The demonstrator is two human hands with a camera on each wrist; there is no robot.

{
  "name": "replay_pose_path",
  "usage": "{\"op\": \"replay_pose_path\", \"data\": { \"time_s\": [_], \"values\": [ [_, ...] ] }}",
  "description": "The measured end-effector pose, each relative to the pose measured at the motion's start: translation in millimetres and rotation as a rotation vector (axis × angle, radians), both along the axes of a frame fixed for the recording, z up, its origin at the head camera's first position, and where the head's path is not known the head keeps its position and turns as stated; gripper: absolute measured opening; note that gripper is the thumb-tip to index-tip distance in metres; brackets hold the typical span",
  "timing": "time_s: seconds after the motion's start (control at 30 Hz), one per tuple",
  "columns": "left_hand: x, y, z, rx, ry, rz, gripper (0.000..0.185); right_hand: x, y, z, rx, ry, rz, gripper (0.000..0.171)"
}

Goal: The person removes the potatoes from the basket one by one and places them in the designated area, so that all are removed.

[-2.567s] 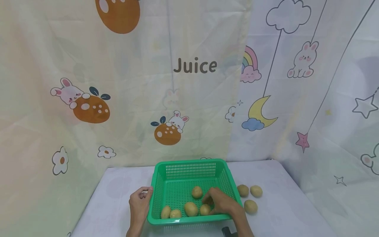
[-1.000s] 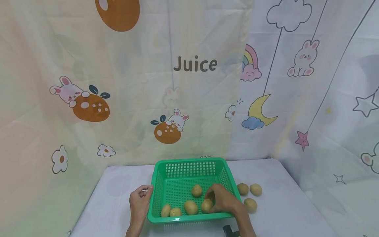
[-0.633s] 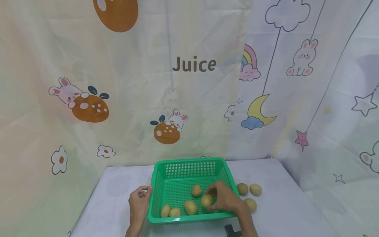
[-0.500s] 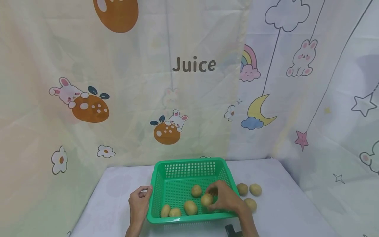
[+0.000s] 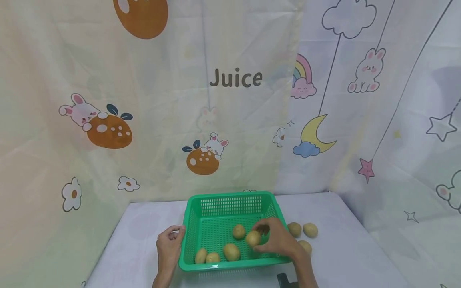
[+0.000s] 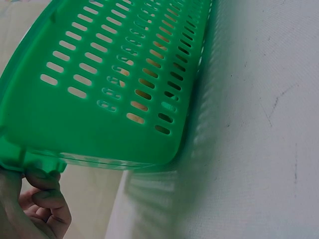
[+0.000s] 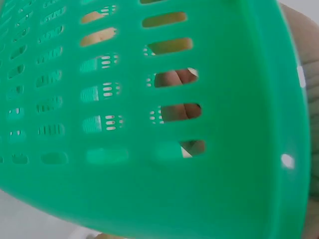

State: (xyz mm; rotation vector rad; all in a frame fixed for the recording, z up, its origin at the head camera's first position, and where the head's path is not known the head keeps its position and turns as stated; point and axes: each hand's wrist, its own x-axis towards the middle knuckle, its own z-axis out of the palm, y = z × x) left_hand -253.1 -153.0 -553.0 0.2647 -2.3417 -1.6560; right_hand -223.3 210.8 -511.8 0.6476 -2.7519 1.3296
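Observation:
A green plastic basket stands on the table with several potatoes inside. My left hand pinches its left rim between thumb and bent finger, as the left wrist view shows of the fingers. Over the right part of the basket, my right hand grips a potato between thumb and fingertips. Close to that potato lies another potato; a larger potato is nearer the front. Two more, one a small potato, sit in the front left corner. In the right wrist view the basket wall mostly hides my right hand.
Right of the basket, a few potatoes lie on the white tablecloth, among them a pale potato and one partly behind my right forearm. A dark object shows at the bottom edge beside that forearm. Printed curtains hang behind the table.
My right hand has taken hold of the potato at the basket's front right and raised it, moving it back toward the middle potato. The left hand has stayed on the rim.

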Motion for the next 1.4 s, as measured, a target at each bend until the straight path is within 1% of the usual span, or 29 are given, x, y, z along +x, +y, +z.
{"op": "replay_pose_path", "data": {
  "time_s": [0.37, 0.7, 0.97, 1.17, 1.4],
  "values": [
    [0.8, -0.1, 0.5, 0.010, 0.007, -0.004, 0.027, 5.9, 3.7, 3.9, -0.017, 0.037, -0.042, 0.038],
    [0.6, -0.6, -0.4, 0.002, 0.014, 0.006, 0.027, 14.6, 7.7, 7.9, -0.057, 0.037, -0.079, 0.041],
    [-1.0, -0.6, -0.5, -0.007, -0.005, 0.017, 0.028, 19.0, 11.9, 13.9, -0.052, 0.080, -0.102, 0.041],
    [-1.0, -0.4, -1.0, -0.001, -0.009, 0.011, 0.028, 19.1, 17.6, 11.4, -0.044, 0.094, -0.123, 0.042],
    [-1.7, -0.6, -1.9, -0.007, -0.019, 0.016, 0.029, 18.0, 22.9, 4.1, -0.032, 0.108, -0.137, 0.044]
  ]
}}
